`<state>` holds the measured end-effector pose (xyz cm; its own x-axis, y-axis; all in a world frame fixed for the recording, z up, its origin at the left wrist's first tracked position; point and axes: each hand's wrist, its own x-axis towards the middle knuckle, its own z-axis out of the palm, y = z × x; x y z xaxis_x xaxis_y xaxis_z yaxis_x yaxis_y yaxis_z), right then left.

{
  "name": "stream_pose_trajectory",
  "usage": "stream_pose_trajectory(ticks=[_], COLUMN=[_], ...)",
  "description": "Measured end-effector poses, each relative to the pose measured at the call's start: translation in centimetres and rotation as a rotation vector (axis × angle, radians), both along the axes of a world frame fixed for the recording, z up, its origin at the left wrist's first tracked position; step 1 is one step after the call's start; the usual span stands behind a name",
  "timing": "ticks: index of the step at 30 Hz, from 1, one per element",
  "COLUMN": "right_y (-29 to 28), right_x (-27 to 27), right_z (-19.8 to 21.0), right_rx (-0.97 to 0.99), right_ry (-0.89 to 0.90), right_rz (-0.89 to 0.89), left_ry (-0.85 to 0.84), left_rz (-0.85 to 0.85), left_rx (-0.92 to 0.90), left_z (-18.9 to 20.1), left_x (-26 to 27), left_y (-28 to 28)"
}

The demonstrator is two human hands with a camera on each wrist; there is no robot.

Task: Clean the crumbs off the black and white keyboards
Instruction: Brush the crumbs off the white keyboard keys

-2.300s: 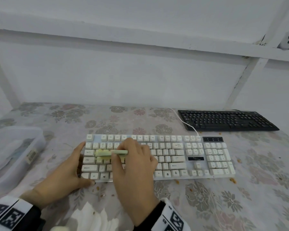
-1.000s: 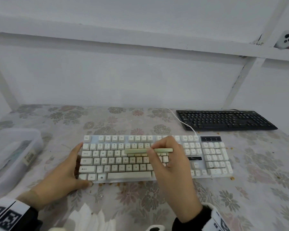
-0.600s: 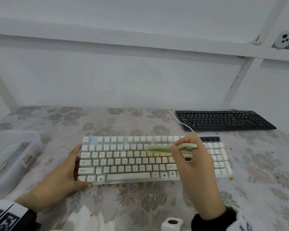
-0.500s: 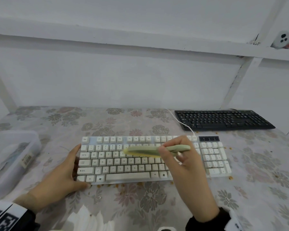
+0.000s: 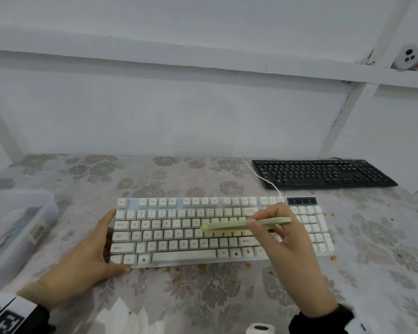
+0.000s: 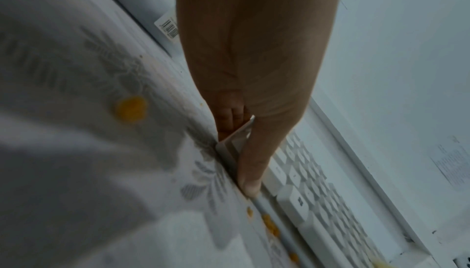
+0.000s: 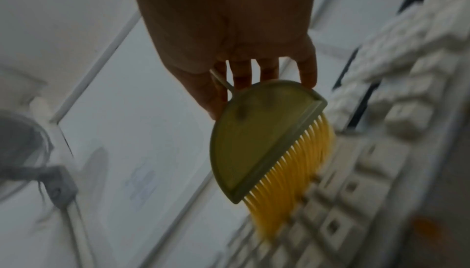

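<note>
Right hand (image 5: 290,247) pinches a green brush (image 5: 244,224) over the white keyboard (image 5: 179,237); its yellow bristles show only from the wrist. Left hand (image 5: 82,261) clasps the keyboard's left end, fingertips hidden.

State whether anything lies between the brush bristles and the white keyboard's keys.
Nothing visible does. The right hand holds the green brush, whose yellow bristles reach straight down onto the white keyboard, steadied by the left hand.
</note>
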<state>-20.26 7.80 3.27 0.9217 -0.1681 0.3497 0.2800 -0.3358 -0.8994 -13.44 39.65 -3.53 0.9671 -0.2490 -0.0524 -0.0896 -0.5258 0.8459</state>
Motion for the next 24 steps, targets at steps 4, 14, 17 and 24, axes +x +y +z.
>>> stream_pose_trajectory(ticks=[4, 14, 17, 24], right_y=[-1.6, -3.9, -5.3, -6.5], right_x=[0.4, 0.4, 0.1, 0.3], right_z=[-0.6, -0.6, 0.1, -0.4], right_rx=[-0.105, -0.151, -0.138, -0.042], right_ry=[-0.010, -0.059, -0.092, -0.009], right_rz=[-0.150, -0.165, -0.217, -0.099], left_ry=[-0.005, 0.002, -0.003, 0.025], left_rz=[-0.005, 0.021, 0.030, 0.036], left_rx=[0.011, -0.012, 0.011, 0.042], left_z=[-0.1, -0.1, 0.0, -0.3], left_x=[0.0, 0.0, 0.0, 0.1], left_y=[0.3, 0.3, 0.3, 0.3])
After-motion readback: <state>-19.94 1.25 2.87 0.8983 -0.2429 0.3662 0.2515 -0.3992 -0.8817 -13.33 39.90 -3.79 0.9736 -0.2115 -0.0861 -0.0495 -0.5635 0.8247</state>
